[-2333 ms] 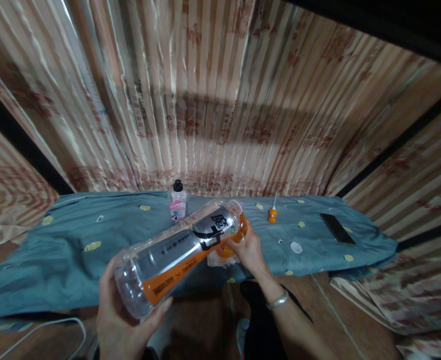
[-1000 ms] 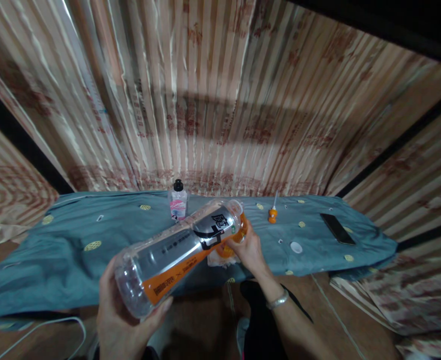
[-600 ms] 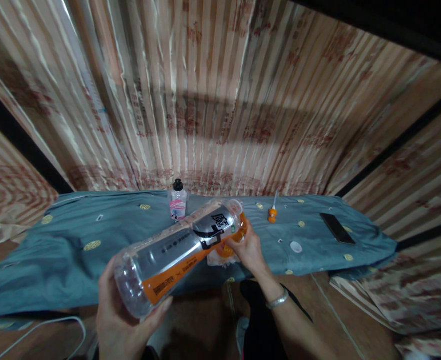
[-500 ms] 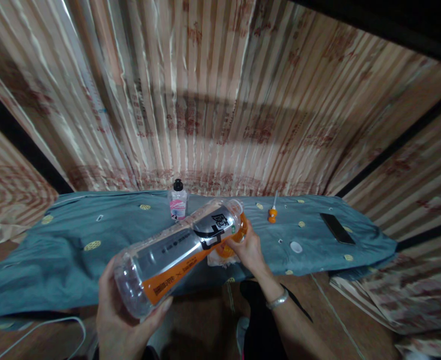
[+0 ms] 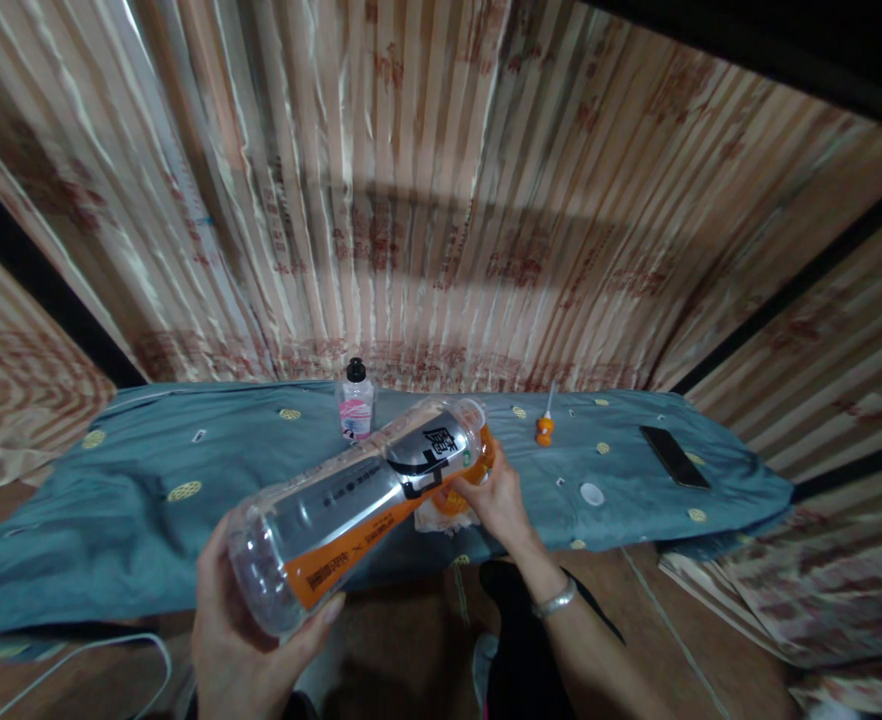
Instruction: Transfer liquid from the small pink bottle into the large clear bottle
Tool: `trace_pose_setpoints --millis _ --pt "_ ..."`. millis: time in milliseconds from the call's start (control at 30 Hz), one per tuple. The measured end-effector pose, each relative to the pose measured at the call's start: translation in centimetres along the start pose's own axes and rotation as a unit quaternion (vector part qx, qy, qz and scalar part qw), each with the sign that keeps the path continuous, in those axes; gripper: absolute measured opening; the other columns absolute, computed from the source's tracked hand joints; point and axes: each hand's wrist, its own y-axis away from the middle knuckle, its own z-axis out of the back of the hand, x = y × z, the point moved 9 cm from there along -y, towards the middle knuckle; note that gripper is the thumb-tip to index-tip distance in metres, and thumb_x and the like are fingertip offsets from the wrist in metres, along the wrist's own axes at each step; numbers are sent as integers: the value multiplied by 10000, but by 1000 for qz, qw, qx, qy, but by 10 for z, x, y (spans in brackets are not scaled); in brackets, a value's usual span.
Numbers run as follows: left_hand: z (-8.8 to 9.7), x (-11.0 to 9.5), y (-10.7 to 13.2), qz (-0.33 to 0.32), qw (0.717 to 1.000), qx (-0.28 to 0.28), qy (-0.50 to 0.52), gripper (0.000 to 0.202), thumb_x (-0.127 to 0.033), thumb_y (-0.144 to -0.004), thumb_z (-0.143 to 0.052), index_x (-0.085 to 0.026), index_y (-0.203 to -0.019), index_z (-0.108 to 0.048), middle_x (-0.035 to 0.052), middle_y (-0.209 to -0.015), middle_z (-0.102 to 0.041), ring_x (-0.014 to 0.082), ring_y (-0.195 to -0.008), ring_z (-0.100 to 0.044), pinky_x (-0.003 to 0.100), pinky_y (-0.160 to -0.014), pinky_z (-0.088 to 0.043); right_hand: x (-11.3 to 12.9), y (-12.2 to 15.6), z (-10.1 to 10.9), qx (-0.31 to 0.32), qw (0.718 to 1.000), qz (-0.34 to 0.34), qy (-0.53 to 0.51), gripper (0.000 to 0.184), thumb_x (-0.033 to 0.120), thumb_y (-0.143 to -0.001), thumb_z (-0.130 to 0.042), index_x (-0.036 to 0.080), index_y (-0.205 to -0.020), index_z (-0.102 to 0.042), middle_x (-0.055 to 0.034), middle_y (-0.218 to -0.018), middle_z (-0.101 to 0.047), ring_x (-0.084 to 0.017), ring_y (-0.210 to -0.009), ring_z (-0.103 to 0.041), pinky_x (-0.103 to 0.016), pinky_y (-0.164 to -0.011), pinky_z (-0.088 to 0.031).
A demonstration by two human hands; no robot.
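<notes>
A large clear plastic bottle point(image 5: 358, 505) with a silver, black and orange label is tilted over the bed. My left hand point(image 5: 250, 630) wraps around its base end at the lower left. The bottle's narrow end lies against an orange, see-through container point(image 5: 452, 500), partly hidden under the bottle. My right hand point(image 5: 492, 495) is closed on this container, with the thumb near the bottle's label. Whitish cloth or tissue point(image 5: 441, 518) lies below the container. Whether liquid passes between the two cannot be made out.
A blue-green patterned bed cover point(image 5: 141, 540) stretches across. Behind stands a small bottle with black cap point(image 5: 356, 405). To the right are an orange piece with a thin pale tube point(image 5: 545, 428), a white disc point(image 5: 592, 494) and a black phone point(image 5: 673, 457). Striped curtains point(image 5: 426, 200) hang behind.
Almost nothing differs. Both hands, the large bottle and the orange container keep the same position and tilt.
</notes>
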Motion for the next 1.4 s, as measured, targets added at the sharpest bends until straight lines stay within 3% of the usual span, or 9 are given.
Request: trace_pose_setpoints --millis 567,1033,1400 --pt "1 -1 0 -4 1000 -2 3 867 -358 -594 -873 -258 -1394 -553 105 -1340 -635 348 -1223 -633 478 -1021 -557 1 0 0 3 1000 -10 -8 671 303 -654 -790 197 -1282 -579 -78 -1069 -781 -282 -985 -748 -399 -875 -585" --pt "0 3 0 21 1000 2 5 874 -363 -588 -867 -249 -1390 -539 129 -1367 -605 385 -1247 -603 538 -1032 -538 2 1 1 5 1000 -7 -13 647 295 -659 -786 203 -1267 -586 -74 -1071 -784 -277 -984 -748 -393 -870 -583" --pt "0 0 0 0 1000 5 8 861 -351 -603 -863 -266 -1396 -540 112 -1376 -605 371 -1272 -592 523 -1067 -517 2 0 1 -2 1000 3 -8 649 299 -655 -793 218 -1266 -590 -64 -1069 -786 -281 -984 -749 -395 -861 -589"
